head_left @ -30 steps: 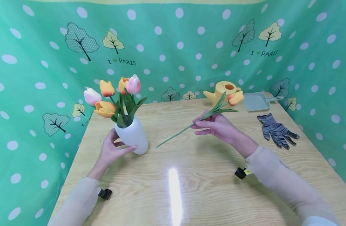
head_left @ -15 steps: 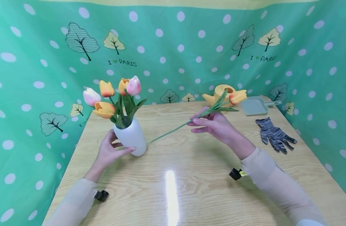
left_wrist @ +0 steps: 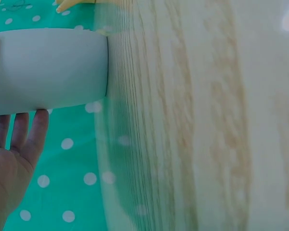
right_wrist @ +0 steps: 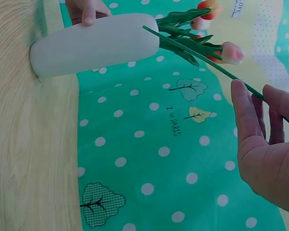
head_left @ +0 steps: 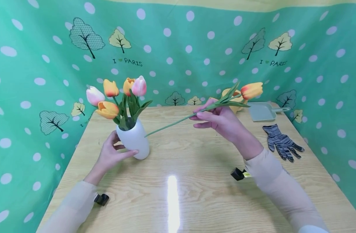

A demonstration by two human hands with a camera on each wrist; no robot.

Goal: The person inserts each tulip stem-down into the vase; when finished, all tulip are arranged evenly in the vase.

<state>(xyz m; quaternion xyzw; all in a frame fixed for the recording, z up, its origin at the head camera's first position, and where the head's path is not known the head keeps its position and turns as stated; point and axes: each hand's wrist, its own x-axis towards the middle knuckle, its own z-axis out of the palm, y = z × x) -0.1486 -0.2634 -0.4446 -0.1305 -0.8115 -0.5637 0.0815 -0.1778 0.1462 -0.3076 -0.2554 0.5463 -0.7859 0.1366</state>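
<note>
A white vase (head_left: 134, 139) leans slightly on the table, its base on the wood. My left hand (head_left: 112, 152) grips its left side, with the thumb across the front. Several orange and pink tulips (head_left: 108, 110) stand in it, leaves rising over the rim; their lower stems are hidden inside. Between thumb and fingers, my right hand (head_left: 220, 119) pinches another tulip (head_left: 252, 90), yellow and orange, by its green stem. The bloom points right and the bare stem end slants down left, overlapping the vase's upper side. The right wrist view shows that stem end (right_wrist: 197, 57) beside the vase, just below the rim.
Behind my right hand is a yellow watering can (head_left: 236, 97), partly hidden. A grey-green dustpan (head_left: 262, 111) lies at the back right, with a striped dark glove (head_left: 282, 142) in front of it. Green dotted cloth (head_left: 178, 48) surrounds the wooden table (head_left: 201, 194).
My right hand has moved left and up with the tulip, bringing its stem end from apart to overlapping the vase. My left hand still holds the vase in nearly the same place.
</note>
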